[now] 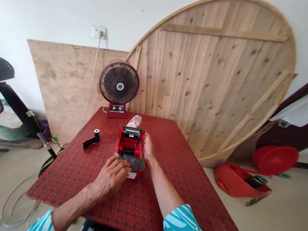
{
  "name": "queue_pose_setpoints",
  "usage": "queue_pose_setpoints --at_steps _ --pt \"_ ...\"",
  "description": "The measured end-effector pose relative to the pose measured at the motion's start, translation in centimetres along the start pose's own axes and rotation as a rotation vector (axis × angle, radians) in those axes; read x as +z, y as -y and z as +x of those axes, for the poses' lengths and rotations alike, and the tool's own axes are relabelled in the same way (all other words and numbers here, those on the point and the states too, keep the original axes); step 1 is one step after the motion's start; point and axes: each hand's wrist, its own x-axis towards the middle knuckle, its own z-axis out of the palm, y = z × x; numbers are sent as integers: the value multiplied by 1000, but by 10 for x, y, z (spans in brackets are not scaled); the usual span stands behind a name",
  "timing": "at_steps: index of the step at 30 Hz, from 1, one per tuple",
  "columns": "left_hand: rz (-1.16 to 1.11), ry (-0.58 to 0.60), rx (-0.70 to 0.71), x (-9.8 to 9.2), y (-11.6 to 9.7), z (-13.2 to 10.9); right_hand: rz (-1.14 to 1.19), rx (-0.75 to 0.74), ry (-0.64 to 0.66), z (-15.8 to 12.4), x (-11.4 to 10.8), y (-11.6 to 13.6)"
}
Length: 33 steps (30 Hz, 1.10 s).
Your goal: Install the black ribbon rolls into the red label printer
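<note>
Head view: red printer [131,145] partly hidden by hands [111,176] [148,147]

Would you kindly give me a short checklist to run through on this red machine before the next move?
1. Left hand on the red machine: ok, resting on its grey front.
2. Right hand on the machine's right side: ok, in contact.
3. Black ribbon roll apart from the machine on the red tablecloth: ok.
4. Plastic bottle clear of the machine: cannot tell, it lies right behind it.
5. Machine's interior: cannot tell, partly hidden by the hands.
</note>
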Motion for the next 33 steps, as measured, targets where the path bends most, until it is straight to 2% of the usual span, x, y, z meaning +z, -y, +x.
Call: queue_pose_setpoints --at_steps 4,10,14,16,17,20,22,24,28,33 --pt "-2 -3 1 1 1 -2 -53 21 -43 -6 1 9" --pt "-17 13 -19 4 1 -5 -96 -37 -72 -33 -10 8" --pt "-171 56 -67 -4 4 -6 -138 -10 -61 -43 -12 5" --pt "-351 5 -185 -8 11 -2 -163 -13 -59 -45 -11 5" --pt "-450 -56 -303 -9 17 1 -162 -11 -63 -45 -11 5" --pt "-728 -276 -794 -4 39 13 -138 14 -83 -47 -8 6" --pt "-901 -290 -1014 7 52 22 -137 37 -93 -48 -5 8" --pt "-1008 -280 -1148 19 62 27 -148 48 -94 -50 -4 10" --pt "-1198 -281 -1232 34 66 30 -184 28 -61 -52 -5 14" --pt "-1226 -238 -1122 29 63 28 -267 -11 -11 -52 -11 12"
